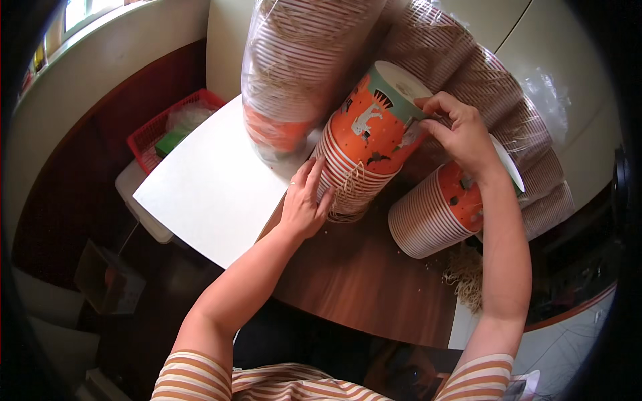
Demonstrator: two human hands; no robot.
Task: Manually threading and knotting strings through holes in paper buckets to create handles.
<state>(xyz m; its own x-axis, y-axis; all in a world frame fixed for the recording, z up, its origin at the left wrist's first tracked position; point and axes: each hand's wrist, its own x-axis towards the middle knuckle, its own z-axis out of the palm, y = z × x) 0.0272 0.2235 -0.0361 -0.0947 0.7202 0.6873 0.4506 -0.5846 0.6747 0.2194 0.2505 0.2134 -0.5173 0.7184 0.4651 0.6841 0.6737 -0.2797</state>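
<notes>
A stack of nested orange paper tubs (368, 130) with green bands and a printed animal pattern stands tilted before me, base end up. My right hand (458, 130) is closed at the upper edge of the top tub, thumb and fingers pinching there. Low on the stack, my left hand (306, 204) rests its outstretched fingers against the striped rims. Tan rubber bands (351, 187) hang on the stack's side beside the left thumb. A second stack of tubs (435, 207) lies tilted to the right, partly behind my right forearm.
Tall plastic-wrapped tub stacks (294, 80) stand behind, with more wrapped stacks (468, 73) at the back right. A bundle of tan rubber bands (465, 277) lies on the brown tabletop (334, 274). At left are a white board (207, 180), a red basket (144, 140) and a cardboard box (110, 277).
</notes>
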